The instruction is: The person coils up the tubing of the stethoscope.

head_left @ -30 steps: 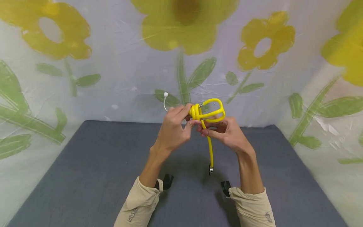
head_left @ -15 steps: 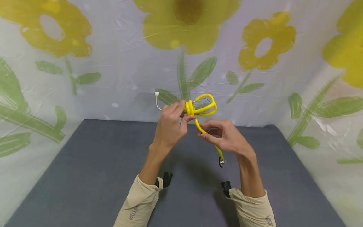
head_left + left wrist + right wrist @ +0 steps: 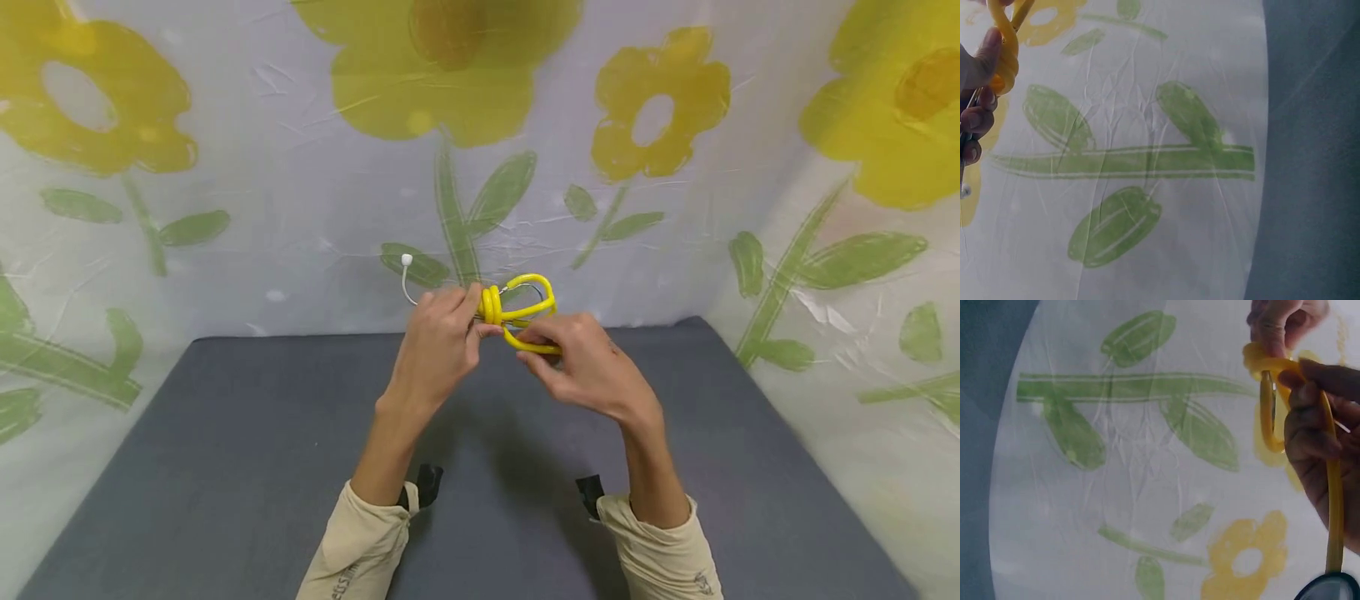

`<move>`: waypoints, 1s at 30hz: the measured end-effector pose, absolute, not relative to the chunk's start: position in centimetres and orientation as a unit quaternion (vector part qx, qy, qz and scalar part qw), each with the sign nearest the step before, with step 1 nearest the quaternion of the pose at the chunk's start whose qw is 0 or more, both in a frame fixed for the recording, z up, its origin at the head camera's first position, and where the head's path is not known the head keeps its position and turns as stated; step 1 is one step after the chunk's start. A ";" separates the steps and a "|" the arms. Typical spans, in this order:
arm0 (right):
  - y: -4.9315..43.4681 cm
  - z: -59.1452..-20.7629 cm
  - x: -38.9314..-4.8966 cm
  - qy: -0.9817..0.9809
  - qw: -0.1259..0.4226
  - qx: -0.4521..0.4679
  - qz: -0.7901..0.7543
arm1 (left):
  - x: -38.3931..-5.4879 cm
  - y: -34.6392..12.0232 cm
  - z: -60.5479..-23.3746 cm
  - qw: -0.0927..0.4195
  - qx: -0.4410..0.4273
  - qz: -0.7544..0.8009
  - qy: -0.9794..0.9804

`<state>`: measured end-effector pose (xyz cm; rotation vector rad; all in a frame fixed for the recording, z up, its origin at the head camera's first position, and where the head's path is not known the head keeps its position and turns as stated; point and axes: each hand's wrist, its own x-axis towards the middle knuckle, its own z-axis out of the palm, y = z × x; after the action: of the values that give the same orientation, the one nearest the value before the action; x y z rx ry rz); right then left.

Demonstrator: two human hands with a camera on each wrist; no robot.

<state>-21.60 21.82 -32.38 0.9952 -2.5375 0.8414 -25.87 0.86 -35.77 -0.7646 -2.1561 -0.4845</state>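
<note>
A stethoscope with yellow tubing [image 3: 491, 306] is held in the air between both hands, its tube wound in coils around the folded bundle. My left hand [image 3: 441, 333] grips the bundle at the coils, and a white eartip [image 3: 407, 260] on a thin metal tube sticks out beyond it. My right hand [image 3: 588, 360] pinches the loose tube just right of the coils. A yellow loop [image 3: 534, 279] projects to the right above that hand. In the right wrist view the tube runs down past the right hand to the round chest piece [image 3: 1330, 589], which is hidden in the head view.
Below the hands lies a dark grey table surface [image 3: 247, 467]. Behind it hangs a pale backdrop [image 3: 300, 208] painted with yellow flowers and green leaves. Black straps [image 3: 589, 493] show at both sleeve cuffs.
My right hand has drawn the tube's free end out to the right, and the chest piece has swung up behind that hand. The left hand keeps its grip, shifting slightly left in view.
</note>
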 end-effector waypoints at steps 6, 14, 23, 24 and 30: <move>21.7 -32.6 -21.4 -0.895 0.247 0.314 0.201 | -25.7 1.3 -36.2 0.366 -0.318 -0.161 -0.860; 21.4 -33.3 -22.3 -0.868 0.391 0.294 0.086 | -25.6 1.5 -36.6 0.327 -0.356 -0.144 -0.863; 22.0 -33.2 -23.1 -0.846 0.415 0.310 0.125 | -26.1 0.9 -36.5 0.292 -0.433 -0.164 -0.837; 22.1 -33.2 -23.2 -0.845 0.412 0.313 0.137 | -26.2 0.7 -36.5 0.288 -0.442 -0.164 -0.833; 22.5 -33.5 -23.5 -0.846 0.391 0.307 0.194 | -26.3 0.1 -36.3 0.282 -0.482 -0.152 -0.816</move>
<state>-23.49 22.52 -33.49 0.7791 -2.1477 0.4924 -26.28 0.11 -36.29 -1.2899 -2.1850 -0.4065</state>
